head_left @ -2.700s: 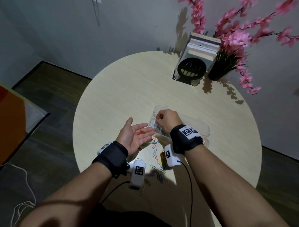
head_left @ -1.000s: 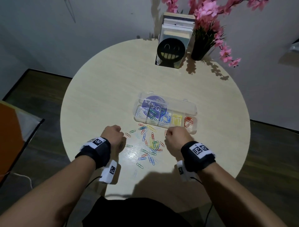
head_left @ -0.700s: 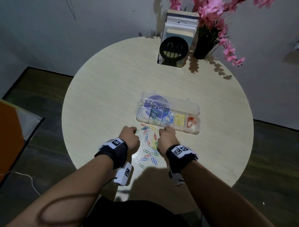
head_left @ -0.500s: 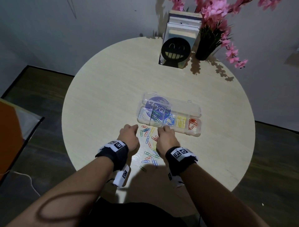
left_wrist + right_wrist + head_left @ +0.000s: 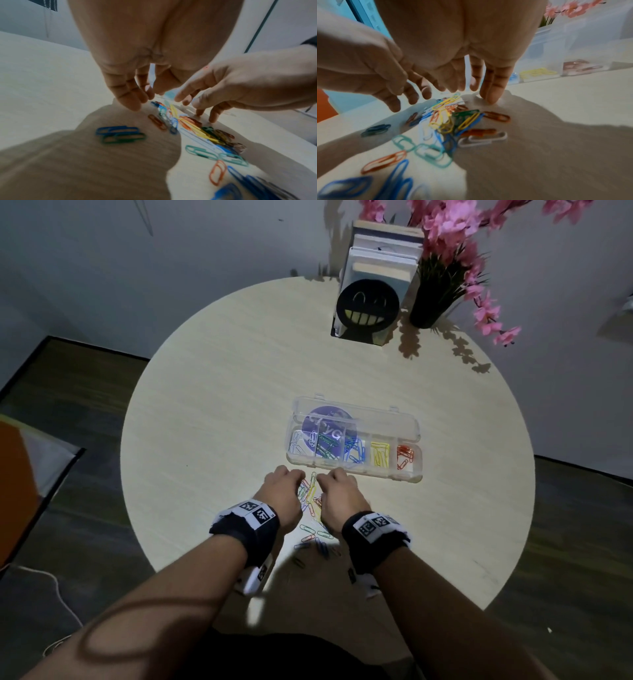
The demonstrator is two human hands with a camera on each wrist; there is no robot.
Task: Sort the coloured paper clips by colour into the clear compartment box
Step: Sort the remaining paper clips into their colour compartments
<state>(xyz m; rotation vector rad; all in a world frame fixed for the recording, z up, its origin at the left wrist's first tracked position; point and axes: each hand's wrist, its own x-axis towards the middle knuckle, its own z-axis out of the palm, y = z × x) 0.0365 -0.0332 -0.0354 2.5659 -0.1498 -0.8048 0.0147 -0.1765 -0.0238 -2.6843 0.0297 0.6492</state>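
The clear compartment box [image 5: 407, 474] lies open on the round table, its lid folded back. Its cells hold white, green, blue, yellow [image 5: 379, 455] and orange [image 5: 405, 456] clips. Loose mixed-colour paper clips [image 5: 310, 495] lie bunched in front of it, with more [image 5: 313, 537] trailing toward me. My left hand [image 5: 286, 486] and right hand [image 5: 337, 487] flank the bunch, backs up. In the wrist views the left fingers [image 5: 135, 104] and right fingers [image 5: 489, 96] point down at the table on either side of the pile [image 5: 453, 119] and hold nothing.
A black smiling-face bookend with books [image 5: 368, 306] and a dark vase of pink flowers [image 5: 430, 302] stand at the table's far edge. The table's bare top [image 5: 212, 419] stretches to the left. An orange object [image 5: 13, 474] and a white cable lie on the floor.
Both hands have moved forward and closer together. The clips, scattered a second ago, are now pushed into a tighter bunch just in front of the box.
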